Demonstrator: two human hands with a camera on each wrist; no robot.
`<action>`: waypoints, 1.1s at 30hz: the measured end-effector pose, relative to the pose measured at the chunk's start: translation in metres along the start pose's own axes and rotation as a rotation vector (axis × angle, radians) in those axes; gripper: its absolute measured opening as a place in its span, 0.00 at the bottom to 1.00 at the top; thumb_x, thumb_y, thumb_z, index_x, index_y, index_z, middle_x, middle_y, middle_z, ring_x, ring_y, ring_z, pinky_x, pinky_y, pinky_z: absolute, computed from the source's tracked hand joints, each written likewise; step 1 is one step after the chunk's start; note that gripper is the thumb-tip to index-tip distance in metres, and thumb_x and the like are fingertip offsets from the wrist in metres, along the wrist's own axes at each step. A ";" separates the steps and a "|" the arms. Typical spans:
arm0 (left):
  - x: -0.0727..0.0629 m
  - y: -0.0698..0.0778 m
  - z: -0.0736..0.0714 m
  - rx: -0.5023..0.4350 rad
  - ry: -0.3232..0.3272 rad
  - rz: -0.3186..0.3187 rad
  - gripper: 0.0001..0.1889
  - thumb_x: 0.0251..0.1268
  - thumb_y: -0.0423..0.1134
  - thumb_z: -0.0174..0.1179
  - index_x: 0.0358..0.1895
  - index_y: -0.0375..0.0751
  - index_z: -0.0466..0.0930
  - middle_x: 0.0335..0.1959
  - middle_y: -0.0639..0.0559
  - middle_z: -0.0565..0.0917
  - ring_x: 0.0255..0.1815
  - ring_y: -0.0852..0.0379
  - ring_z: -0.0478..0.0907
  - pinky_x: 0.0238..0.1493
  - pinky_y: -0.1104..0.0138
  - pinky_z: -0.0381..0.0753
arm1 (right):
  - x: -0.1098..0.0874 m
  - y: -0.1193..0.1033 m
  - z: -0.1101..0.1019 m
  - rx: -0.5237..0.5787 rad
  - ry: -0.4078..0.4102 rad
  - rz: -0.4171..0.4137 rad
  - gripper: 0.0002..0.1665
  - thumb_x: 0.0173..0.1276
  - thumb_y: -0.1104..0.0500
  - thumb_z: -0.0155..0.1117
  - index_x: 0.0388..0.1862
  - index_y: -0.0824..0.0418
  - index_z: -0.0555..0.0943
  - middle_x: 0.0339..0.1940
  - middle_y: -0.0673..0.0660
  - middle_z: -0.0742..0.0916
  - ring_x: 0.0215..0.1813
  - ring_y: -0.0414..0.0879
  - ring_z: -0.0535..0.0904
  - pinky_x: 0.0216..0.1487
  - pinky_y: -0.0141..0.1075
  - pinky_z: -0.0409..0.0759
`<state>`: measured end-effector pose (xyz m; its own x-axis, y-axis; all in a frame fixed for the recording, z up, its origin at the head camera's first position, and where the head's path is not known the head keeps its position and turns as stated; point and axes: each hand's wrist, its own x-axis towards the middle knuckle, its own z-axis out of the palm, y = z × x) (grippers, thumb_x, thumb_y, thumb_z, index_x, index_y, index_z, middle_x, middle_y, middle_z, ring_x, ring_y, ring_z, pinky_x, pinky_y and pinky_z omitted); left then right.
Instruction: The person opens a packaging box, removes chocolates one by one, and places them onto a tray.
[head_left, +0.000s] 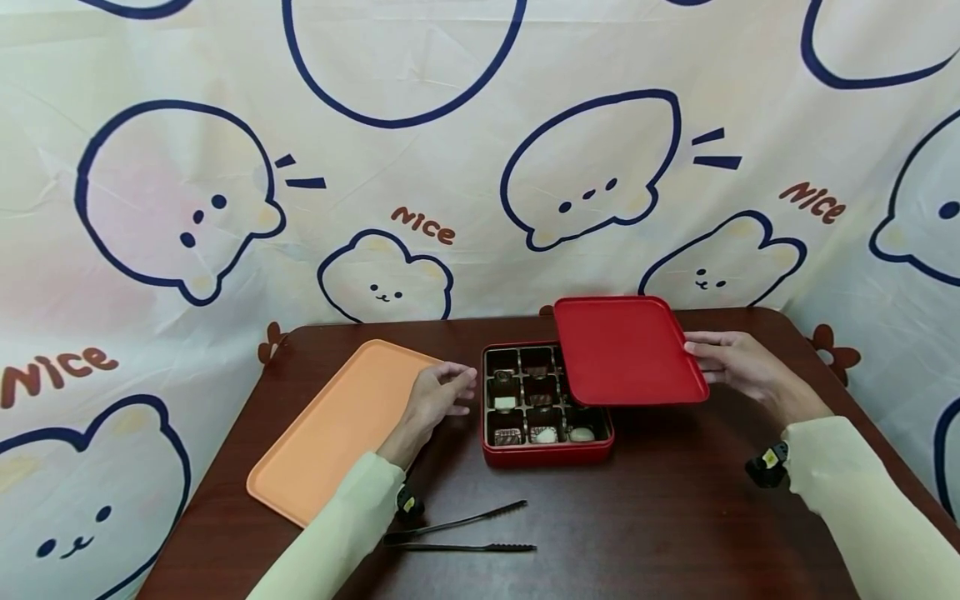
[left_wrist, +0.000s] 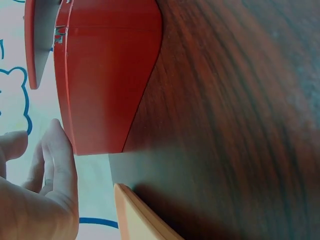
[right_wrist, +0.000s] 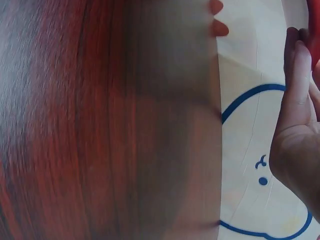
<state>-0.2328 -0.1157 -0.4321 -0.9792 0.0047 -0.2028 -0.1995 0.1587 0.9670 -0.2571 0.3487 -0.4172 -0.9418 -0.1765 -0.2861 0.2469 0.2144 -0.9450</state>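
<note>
In the head view, a red box [head_left: 547, 454] of chocolates stands mid-table, its dark divided insert holding several pieces. The right hand [head_left: 738, 367] pinches the right edge of the red lid [head_left: 630, 350], which is lifted and covers the box's right part from this view. Only a sliver of the lid [right_wrist: 315, 30] shows in the right wrist view beside the fingers. Left of the box, the left hand [head_left: 438, 396] has loosely bent fingers and holds nothing. The left wrist view has that hand [left_wrist: 47, 185] close to the side wall of the box [left_wrist: 107, 75].
An orange tray [head_left: 337, 433] lies on the left of the brown table [head_left: 675, 508], partly under the left forearm in the head view. Black tongs [head_left: 472, 547] rest near the front, their tips pointing right. A patterned cloth [head_left: 465, 167] hangs behind the table.
</note>
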 end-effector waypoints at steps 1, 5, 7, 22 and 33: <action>0.000 -0.001 0.000 0.005 -0.004 -0.001 0.12 0.70 0.41 0.63 0.48 0.35 0.83 0.40 0.42 0.86 0.42 0.45 0.85 0.35 0.60 0.86 | 0.000 0.001 -0.002 -0.006 0.000 0.003 0.48 0.70 0.46 0.65 0.79 0.67 0.55 0.43 0.39 0.89 0.47 0.50 0.89 0.51 0.47 0.83; -0.002 -0.004 -0.001 0.049 -0.023 0.008 0.12 0.70 0.40 0.63 0.47 0.35 0.83 0.39 0.41 0.86 0.42 0.43 0.84 0.35 0.59 0.86 | -0.002 0.006 -0.010 -0.010 0.004 0.011 0.48 0.70 0.47 0.65 0.79 0.67 0.55 0.43 0.39 0.89 0.47 0.50 0.89 0.50 0.46 0.83; -0.004 -0.005 -0.001 0.077 -0.031 0.019 0.12 0.70 0.40 0.63 0.47 0.34 0.83 0.40 0.39 0.85 0.42 0.42 0.84 0.35 0.59 0.86 | -0.003 0.009 -0.013 -0.015 0.005 0.015 0.47 0.71 0.47 0.64 0.79 0.66 0.57 0.43 0.39 0.89 0.47 0.50 0.89 0.51 0.46 0.83; -0.024 -0.012 -0.014 0.254 -0.117 0.102 0.09 0.70 0.38 0.62 0.44 0.34 0.84 0.37 0.39 0.83 0.40 0.45 0.81 0.35 0.55 0.86 | -0.011 0.024 -0.040 -0.028 -0.018 0.043 0.29 0.74 0.48 0.62 0.72 0.49 0.73 0.44 0.40 0.89 0.48 0.50 0.88 0.50 0.46 0.83; -0.044 -0.015 -0.022 0.438 -0.261 0.172 0.08 0.69 0.39 0.64 0.43 0.38 0.83 0.33 0.44 0.84 0.31 0.46 0.81 0.30 0.58 0.84 | -0.017 0.038 -0.055 0.000 -0.020 0.082 0.11 0.74 0.50 0.61 0.50 0.32 0.84 0.43 0.41 0.89 0.48 0.51 0.88 0.50 0.45 0.84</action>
<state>-0.1877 -0.1404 -0.4342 -0.9436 0.3032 -0.1326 0.0518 0.5309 0.8458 -0.2443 0.4129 -0.4394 -0.9136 -0.1777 -0.3657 0.3232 0.2285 -0.9183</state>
